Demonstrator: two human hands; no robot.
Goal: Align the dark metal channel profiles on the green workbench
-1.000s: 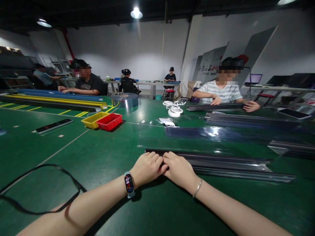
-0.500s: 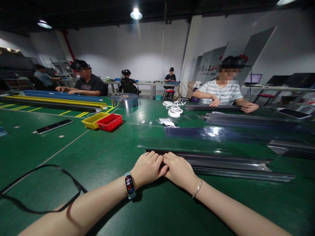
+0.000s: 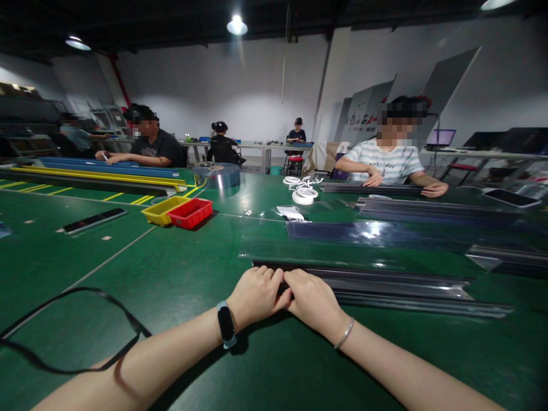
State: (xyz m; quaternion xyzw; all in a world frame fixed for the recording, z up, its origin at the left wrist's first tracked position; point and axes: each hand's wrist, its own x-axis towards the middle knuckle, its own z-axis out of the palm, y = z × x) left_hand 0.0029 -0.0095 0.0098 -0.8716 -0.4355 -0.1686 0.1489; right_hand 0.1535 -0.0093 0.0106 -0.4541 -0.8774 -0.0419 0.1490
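Both hands met at the near left end of the long dark strip: left hand and right hand lay knuckle to knuckle, fingers curled down onto it, seemingly pinning that end flat against the green table. Clear film sheets lay just behind; red bin and yellow bin sat well apart.

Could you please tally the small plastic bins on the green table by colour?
Yellow bin: 1
Red bin: 1
Total: 2, side by side and touching, far left of the hands on the dark strip.
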